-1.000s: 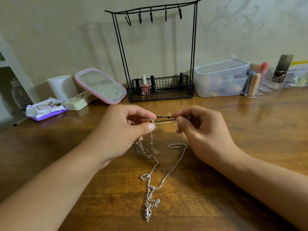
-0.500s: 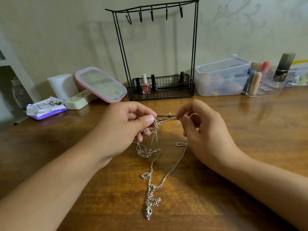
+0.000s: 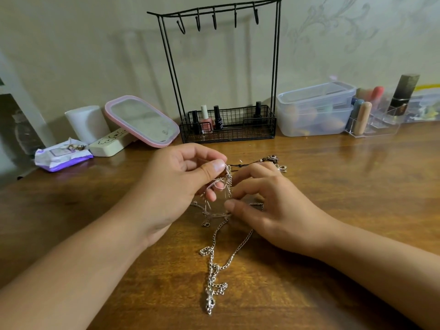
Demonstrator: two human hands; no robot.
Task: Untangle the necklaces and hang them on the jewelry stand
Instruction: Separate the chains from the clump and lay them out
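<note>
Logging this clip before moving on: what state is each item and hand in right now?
Left hand: raised, pinching the tangled necklaces.
Right hand: fingers spread and lightly bent at the tangle; a grip cannot be confirmed.
Silver chain: trailing loose on the table, still knotted.
Jewelry stand: upright, all hooks bare.
Clear plastic tub: lid on.
Mirror: tilted back.

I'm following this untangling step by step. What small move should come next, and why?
Probably the right hand should pinch one loose strand and ease it out: the left hand holds the knot up, and the jewelry stand's hooks are bare.
</note>
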